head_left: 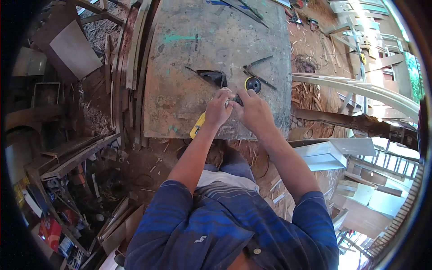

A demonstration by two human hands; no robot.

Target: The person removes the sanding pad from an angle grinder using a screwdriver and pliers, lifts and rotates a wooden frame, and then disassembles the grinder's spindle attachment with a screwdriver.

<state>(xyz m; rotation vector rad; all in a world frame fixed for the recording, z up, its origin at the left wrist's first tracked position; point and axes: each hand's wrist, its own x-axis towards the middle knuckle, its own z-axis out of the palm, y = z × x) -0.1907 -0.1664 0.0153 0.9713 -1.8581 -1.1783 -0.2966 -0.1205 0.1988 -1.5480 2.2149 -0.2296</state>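
Above the near part of a worn worktable [180,103], my left hand [219,108] and my right hand [253,109] meet, fingers bent and pinched together. Small pale and dark parts show between the fingertips, too hidden to name. A yellow tool body [198,125] with dark markings sticks out beside my left forearm. Just beyond my right fingers is a round black piece with a yellow edge [253,84]. My hands cover whatever lies between these two parts. A dark folded piece [212,77] and a thin dark strip lie past my left hand. Dark open pincers [259,73] rest farther right.
Long dark tools [245,11] lie at the table's far end. Boards [130,58] stand along its left side. To the right are a long plank [360,87], a pale box-like piece [319,156] and wood scraps on the dirt floor. A cluttered shelf [76,157] stands lower left.
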